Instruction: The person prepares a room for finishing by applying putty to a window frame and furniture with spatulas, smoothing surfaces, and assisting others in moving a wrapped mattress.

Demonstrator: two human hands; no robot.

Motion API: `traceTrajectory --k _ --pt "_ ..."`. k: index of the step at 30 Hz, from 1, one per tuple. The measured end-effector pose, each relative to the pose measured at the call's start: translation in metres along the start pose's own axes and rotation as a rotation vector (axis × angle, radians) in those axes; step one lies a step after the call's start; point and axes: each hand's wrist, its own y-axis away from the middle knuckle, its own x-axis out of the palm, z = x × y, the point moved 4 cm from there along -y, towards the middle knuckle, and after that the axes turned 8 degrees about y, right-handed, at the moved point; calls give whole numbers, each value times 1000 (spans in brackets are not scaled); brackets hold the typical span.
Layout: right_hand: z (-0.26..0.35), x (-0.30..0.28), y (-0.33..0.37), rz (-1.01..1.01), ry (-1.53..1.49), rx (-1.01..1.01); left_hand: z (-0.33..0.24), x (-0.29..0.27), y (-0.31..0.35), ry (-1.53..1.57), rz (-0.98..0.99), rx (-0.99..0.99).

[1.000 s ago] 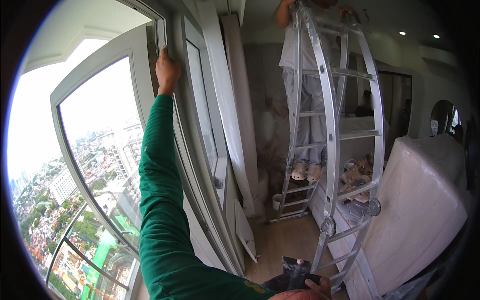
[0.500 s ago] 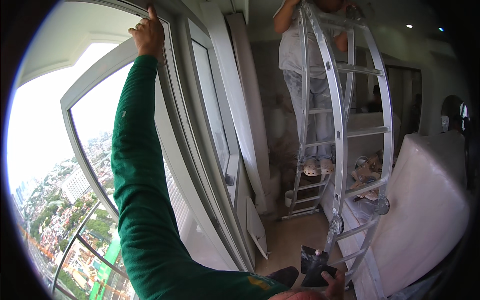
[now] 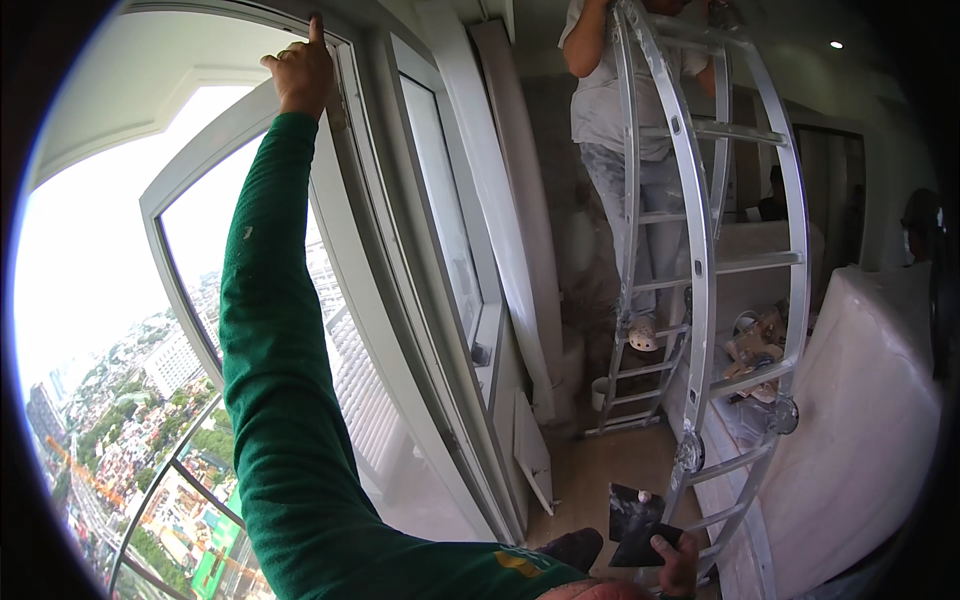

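Note:
My left hand (image 3: 303, 78) is raised at the end of a green sleeve (image 3: 275, 340). Its index finger is stretched up against the top of the grey window frame (image 3: 352, 130), with the other fingers partly bent and nothing held. Low in the view, my right hand (image 3: 678, 566) grips two dark, flat, square-ended putty knives (image 3: 640, 542), one overlapping the other. Pale smears mark the upper blade, and a whitish tip shows by its edge. The handles are mostly hidden. Left of the frame, a window sash (image 3: 180, 255) stands swung outward.
An aluminium ladder (image 3: 700, 270) rises at right, with a person in dusty clothes (image 3: 615, 110) standing on it. Plastic-covered furniture (image 3: 850, 430) lies beyond it. A white panel (image 3: 532, 450) leans under the sill, and a balcony railing (image 3: 170, 470) curves outside over a city far below.
The view has shifted slightly, so the ladder and room sit farther right. My left finger stays at the frame's top; my right hand still holds the blades.

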Motion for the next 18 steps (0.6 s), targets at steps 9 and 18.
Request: traceTrajectory --k 9,18 --pt "-1 0 0 -12 -33 -11 -8 4 0 -40 98 31" --pt "-11 -2 0 10 -99 22 3 1 -4 9 101 -6"
